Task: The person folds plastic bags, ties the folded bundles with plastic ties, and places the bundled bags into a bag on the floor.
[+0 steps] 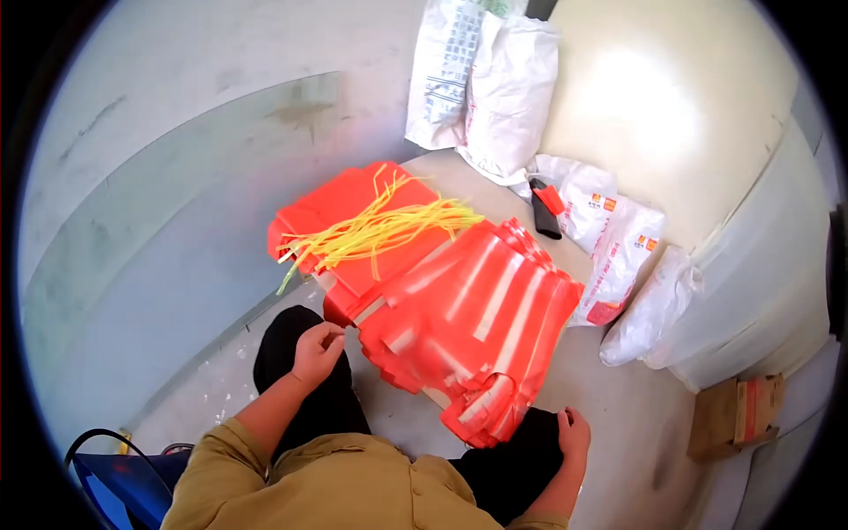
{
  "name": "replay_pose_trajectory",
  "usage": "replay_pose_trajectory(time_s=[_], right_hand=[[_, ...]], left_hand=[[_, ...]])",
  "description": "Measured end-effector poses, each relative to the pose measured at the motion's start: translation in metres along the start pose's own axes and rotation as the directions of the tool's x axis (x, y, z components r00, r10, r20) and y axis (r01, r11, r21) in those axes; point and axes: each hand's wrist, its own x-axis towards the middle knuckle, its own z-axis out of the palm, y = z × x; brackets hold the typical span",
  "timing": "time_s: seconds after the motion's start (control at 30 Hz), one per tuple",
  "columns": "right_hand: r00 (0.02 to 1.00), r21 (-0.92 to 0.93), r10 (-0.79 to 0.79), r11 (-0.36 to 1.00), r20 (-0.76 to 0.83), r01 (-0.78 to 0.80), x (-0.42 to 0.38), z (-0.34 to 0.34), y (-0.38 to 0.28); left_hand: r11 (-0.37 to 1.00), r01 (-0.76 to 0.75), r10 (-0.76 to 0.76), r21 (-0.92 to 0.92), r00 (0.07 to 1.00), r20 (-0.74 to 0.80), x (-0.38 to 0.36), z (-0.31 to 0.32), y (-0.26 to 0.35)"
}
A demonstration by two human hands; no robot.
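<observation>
left hand (316, 349) at 7 o'clock, grip pinched on what seems a thin yellow strip | right hand (572, 435) at 5 o'clock, resting on knee, curled, empty | orange sheets (468, 327) fanned centre, yellow strips (380, 228) at 11 o'clock | risk: tugging one strip could tangle the bundle, and the fan may slide.

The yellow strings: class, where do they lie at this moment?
In the head view, the yellow strings lie left of centre on the far orange stack, beyond the left hand and beside the fanned orange sheets.
</observation>
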Motion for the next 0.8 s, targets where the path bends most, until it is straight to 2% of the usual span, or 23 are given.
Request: replay_pose_trajectory(time_s=[0.03, 0.07, 0.17, 0.27, 0.3, 0.4, 0.5, 0.57, 0.63, 0.73, 0.8], right_hand=[[0.999, 0.0, 0.027, 1.0, 0.018, -0.027, -0.002, -0.001, -0.001], [1.0, -0.012, 0.026, 1.0, 0.014, -0.026, -0.004, -0.001, -0.002], [0.999, 0.009, 0.043, 0.999, -0.01, -0.043, -0.005, 0.005, 0.012], [0.998, -0.052, 0.061, 0.997, -0.011, -0.061, -0.016, -0.005, 0.004], [0.998, -0.089, 0.063, 0.994, -0.001, -0.062, -0.019, -0.01, 0.0], [0.999, -0.079, 0.042, 0.996, 0.018, -0.04, -0.024, -0.02, -0.005], [0.999, 0.021, 0.035, 0.999, 0.008, -0.035, -0.025, -0.021, 0.008], [1.0, -0.006, 0.015, 1.0, -0.017, -0.015, -0.03, -0.005, 0.004], [0.999, -0.022, -0.001, 1.0, -0.042, 0.0, -0.03, 0.013, 0.018], [0.995, -0.021, 0.022, 0.999, -0.095, -0.025, -0.029, 0.027, 0.026], [0.993, 0.101, 0.018, 0.995, -0.12, -0.006, -0.031, 0.027, 0.02]], left_hand=[[0.991, 0.102, -0.107, -0.089, 0.993, -0.049, -0.005, 0.003, -0.011], [0.984, 0.155, -0.161, -0.087, 0.985, -0.057, -0.008, 0.006, -0.029], [0.999, 0.023, -0.025, -0.038, 0.999, -0.045, -0.002, 0.006, -0.027], [0.998, 0.057, -0.057, 0.01, 0.997, 0.046, 0.001, -0.003, -0.032], [0.996, 0.079, -0.077, -0.041, 0.995, 0.059, 0.004, -0.004, -0.028], [1.0, -0.022, 0.023, -0.016, 0.994, 0.107, 0.005, -0.002, -0.042], [0.998, -0.019, 0.033, -0.054, 0.965, 0.262, 0.0, 0.006, -0.042], [0.996, -0.03, 0.06, -0.089, 0.934, 0.353, -0.003, 0.014, -0.042], [0.951, 0.205, -0.098, -0.23, 0.909, 0.405, -0.016, 0.021, -0.05], [0.8, 0.525, -0.334, -0.292, 0.793, 0.509, -0.031, 0.012, -0.033], [0.709, 0.645, -0.432, -0.286, 0.718, 0.546, -0.039, 0.001, -0.022]])
